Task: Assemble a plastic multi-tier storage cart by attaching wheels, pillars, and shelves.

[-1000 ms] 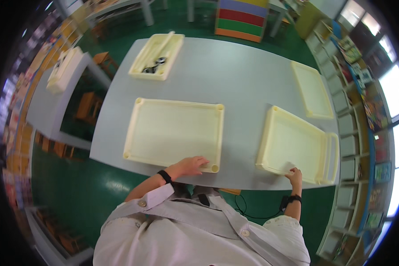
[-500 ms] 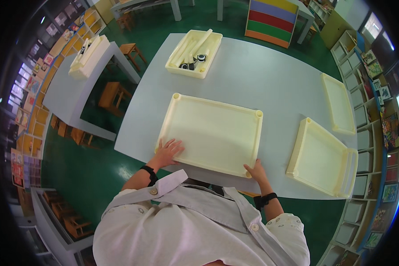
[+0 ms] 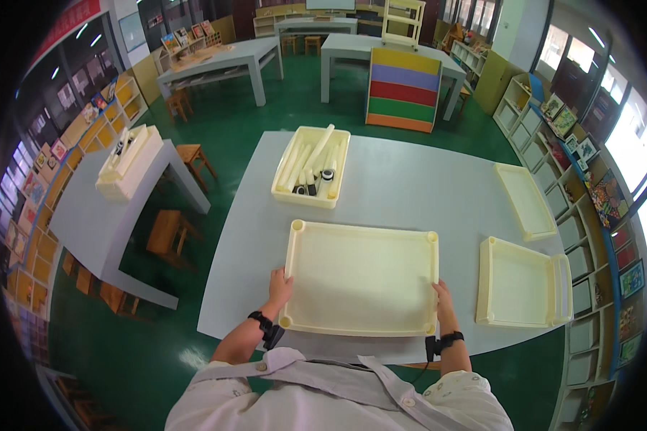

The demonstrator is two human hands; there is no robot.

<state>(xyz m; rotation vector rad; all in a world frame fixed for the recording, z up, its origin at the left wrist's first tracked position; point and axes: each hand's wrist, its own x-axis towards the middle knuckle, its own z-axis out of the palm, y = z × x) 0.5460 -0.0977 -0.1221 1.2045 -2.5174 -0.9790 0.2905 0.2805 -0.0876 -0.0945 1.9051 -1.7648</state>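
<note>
A cream plastic shelf tray (image 3: 363, 276) with round sockets at its corners is in front of me on the grey table. On its left edge is my left hand (image 3: 280, 289), closed around the rim with the fingertips partly hidden. My right hand (image 3: 443, 297) grips the opposite edge, its thumb by the rim. Beyond the tray, a cream bin (image 3: 303, 202) holds several pale tubes (image 3: 305, 159) and black-and-white caster wheels (image 3: 328, 174).
To the right lie a second cream tray (image 3: 521, 287) with a handle-like end bar and a narrower cream tray (image 3: 522, 201). A side table (image 3: 86, 223) with another bin (image 3: 128, 169) and wooden stools (image 3: 171, 235) stand left. Across the floor is a striped colored cabinet (image 3: 402, 90).
The view has tilted up. My left hand has shifted from the tray's near left part to its left edge, and my right hand has moved up the right edge. The tray now sits straighter.
</note>
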